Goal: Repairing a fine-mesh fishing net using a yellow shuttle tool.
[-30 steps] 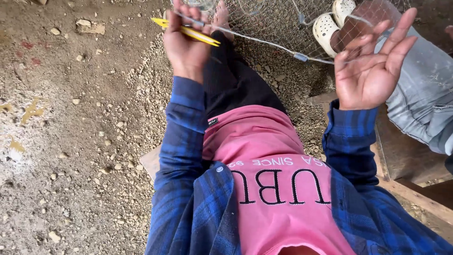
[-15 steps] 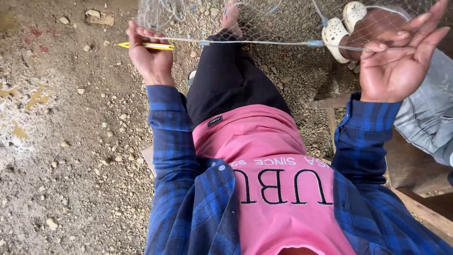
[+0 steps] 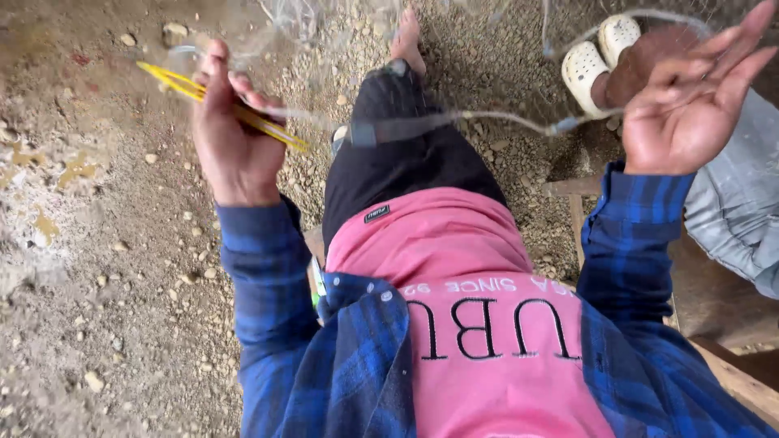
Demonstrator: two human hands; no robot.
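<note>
**A:** Head view first: what did the hands have?

**B:** The left hand [image 3: 231, 138] was closed around a yellow needle [image 3: 223, 105], which stuck out toward ten o'clock and four o'clock of the fist. A thin cord [image 3: 487, 120] ran from that fist across to the right hand [image 3: 690, 105], which was up at two o'clock, palm open and fingers spread, with the cord hooked over it rather than pinched.

**A:** And around them?

**B:** Fine net [image 3: 324, 20] hung at twelve o'clock, blurred, above the person's bare foot [image 3: 406, 40]. A white clog [image 3: 583, 71] on another person's foot sat at one o'clock, and the gravel floor [image 3: 97, 308] filled nine o'clock.

**A:** How far along was the netting work?

**B:** I'd judge it mid-stitch: cord stretched taut between the hands, the needle not in the mesh. How much of the net was finished, I couldn't tell.

**A:** Any containers?

**B:** None that I could see.
</note>
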